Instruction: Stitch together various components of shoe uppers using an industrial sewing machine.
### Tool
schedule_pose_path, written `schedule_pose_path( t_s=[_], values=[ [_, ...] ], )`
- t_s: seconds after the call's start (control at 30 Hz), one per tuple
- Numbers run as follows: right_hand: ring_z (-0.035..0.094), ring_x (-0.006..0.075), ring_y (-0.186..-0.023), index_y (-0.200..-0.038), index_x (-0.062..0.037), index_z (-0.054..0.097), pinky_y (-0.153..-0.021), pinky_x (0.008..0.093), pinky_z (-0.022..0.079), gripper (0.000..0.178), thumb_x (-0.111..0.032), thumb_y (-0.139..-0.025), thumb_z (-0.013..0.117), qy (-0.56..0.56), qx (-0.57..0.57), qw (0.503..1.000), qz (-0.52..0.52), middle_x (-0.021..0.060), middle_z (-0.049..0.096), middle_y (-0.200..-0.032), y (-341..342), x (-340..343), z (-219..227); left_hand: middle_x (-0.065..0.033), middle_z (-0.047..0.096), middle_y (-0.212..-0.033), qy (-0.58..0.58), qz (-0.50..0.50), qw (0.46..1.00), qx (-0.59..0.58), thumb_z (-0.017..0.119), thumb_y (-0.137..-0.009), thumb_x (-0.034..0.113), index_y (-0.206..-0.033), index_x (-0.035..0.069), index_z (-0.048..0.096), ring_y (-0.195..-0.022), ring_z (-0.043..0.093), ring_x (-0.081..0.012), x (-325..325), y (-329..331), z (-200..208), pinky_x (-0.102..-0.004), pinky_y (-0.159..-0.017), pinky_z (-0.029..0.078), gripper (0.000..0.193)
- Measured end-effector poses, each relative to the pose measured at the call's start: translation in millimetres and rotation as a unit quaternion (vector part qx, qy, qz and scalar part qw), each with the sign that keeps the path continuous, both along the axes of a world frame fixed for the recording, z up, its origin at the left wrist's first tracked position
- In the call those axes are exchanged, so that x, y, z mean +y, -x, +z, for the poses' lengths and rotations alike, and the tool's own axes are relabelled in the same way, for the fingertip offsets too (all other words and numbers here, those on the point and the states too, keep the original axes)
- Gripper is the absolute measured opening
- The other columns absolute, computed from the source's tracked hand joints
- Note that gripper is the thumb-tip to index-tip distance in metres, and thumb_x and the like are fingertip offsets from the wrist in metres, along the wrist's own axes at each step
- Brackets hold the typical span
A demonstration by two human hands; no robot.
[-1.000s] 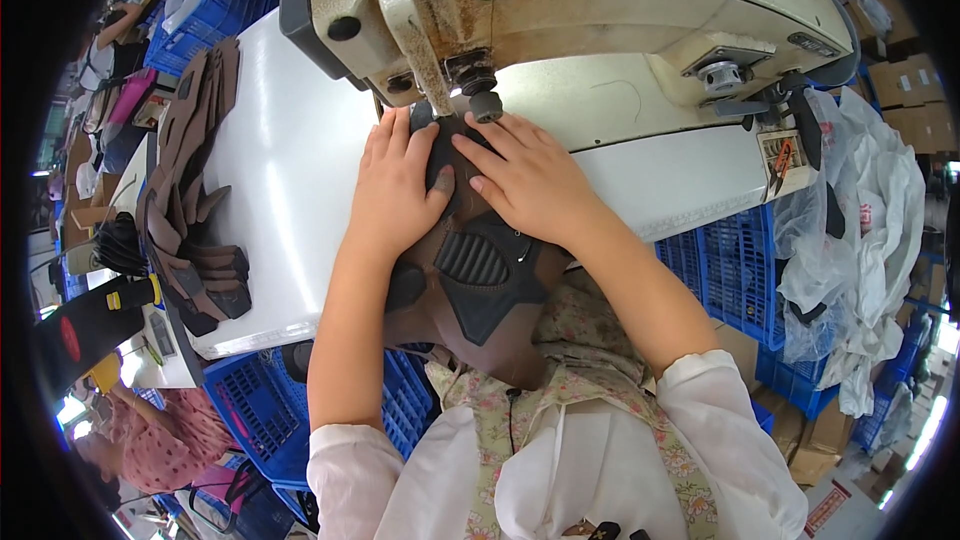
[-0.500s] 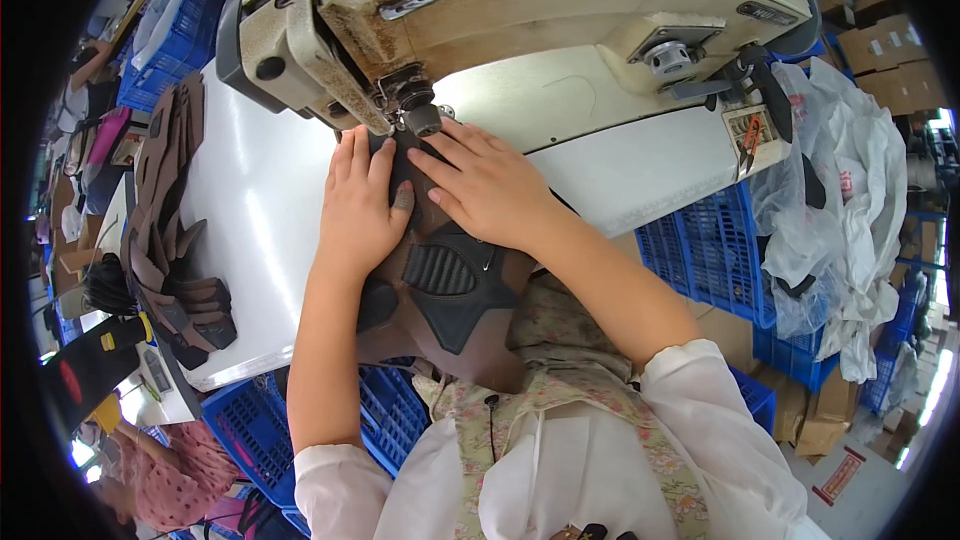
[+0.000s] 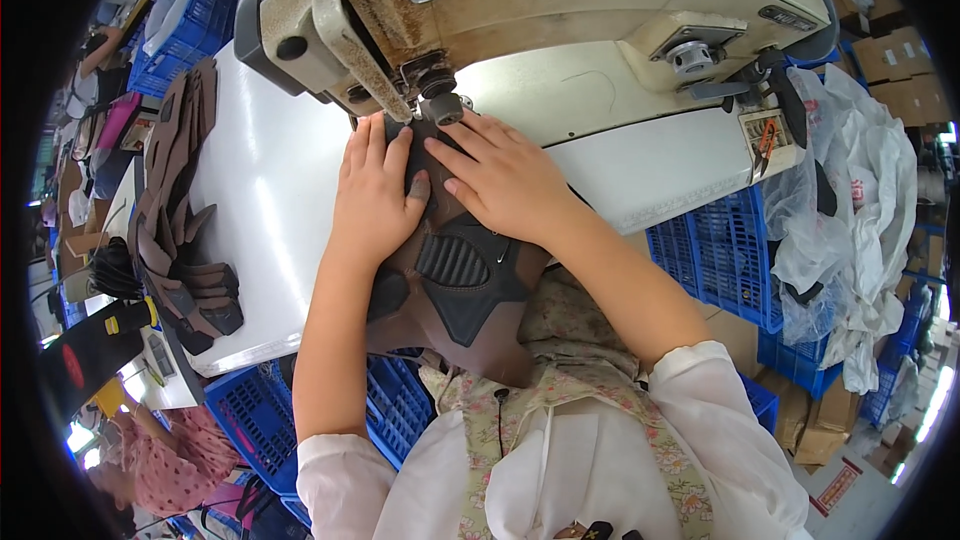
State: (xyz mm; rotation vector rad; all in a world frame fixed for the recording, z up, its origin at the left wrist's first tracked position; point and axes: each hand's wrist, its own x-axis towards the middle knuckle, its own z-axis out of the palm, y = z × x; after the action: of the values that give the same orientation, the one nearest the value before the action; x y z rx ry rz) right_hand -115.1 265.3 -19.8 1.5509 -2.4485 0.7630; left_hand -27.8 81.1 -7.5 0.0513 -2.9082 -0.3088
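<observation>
A brown and black shoe upper with a ribbed black panel runs from my lap up onto the sewing machine's bed. Its far end lies under the presser foot and needle area of the beige sewing machine. My left hand rests flat on the left edge of the upper, fingers stretched toward the needle. On the other side my right hand lies with fingers spread over the upper, fingertips close to the round dark roller beside the foot. Neither hand grips anything. The needle point itself is hidden.
More brown and black cut pieces lie stacked on the white table at the left. Orange-handled snips sit at the table's right corner. Blue crates and plastic bags stand at the right. Another person's pink sleeve shows lower left.
The whole view has shifted slightly, so the machine and table appear farther right. The upper and both hands have slid a little relative to the needle; the hands stay flat on it.
</observation>
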Motion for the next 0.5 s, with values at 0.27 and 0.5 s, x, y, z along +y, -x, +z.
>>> schedule_pose_path(
  t_s=[0.27, 0.5],
  values=[
    [0.045, 0.0297, -0.133, -0.128, -0.0095, 0.059, -0.111, 0.0425, 0.036, 0.041, -0.030, -0.093, 0.057, 0.005, 0.004, 1.000, 0.002, 0.0138, 0.053, -0.138, -0.6, -0.1, -0.9, -0.0288, 0.041, -0.144, 0.002, -0.007, 1.000, 0.013, 0.061, -0.085, 0.025, -0.128, 0.000, 0.056, -0.136, 0.036, -0.0449, -0.9, -1.2, -0.4, -0.0501, -0.114, 0.029, 0.050],
    [0.045, 0.0322, -0.131, -0.129, -0.0090, 0.059, -0.110, 0.0441, 0.036, 0.043, -0.030, -0.091, 0.060, 0.007, -0.016, 1.000, 0.017, 0.0135, 0.054, -0.136, 2.2, 2.3, 2.1, -0.0222, 0.042, -0.147, 0.065, 0.029, 0.997, 0.004, 0.063, -0.085, 0.019, -0.129, 0.004, 0.056, -0.136, 0.038, -0.0391, 6.0, -2.8, 8.6, -0.0470, -0.112, 0.032, 0.047]
  ],
)
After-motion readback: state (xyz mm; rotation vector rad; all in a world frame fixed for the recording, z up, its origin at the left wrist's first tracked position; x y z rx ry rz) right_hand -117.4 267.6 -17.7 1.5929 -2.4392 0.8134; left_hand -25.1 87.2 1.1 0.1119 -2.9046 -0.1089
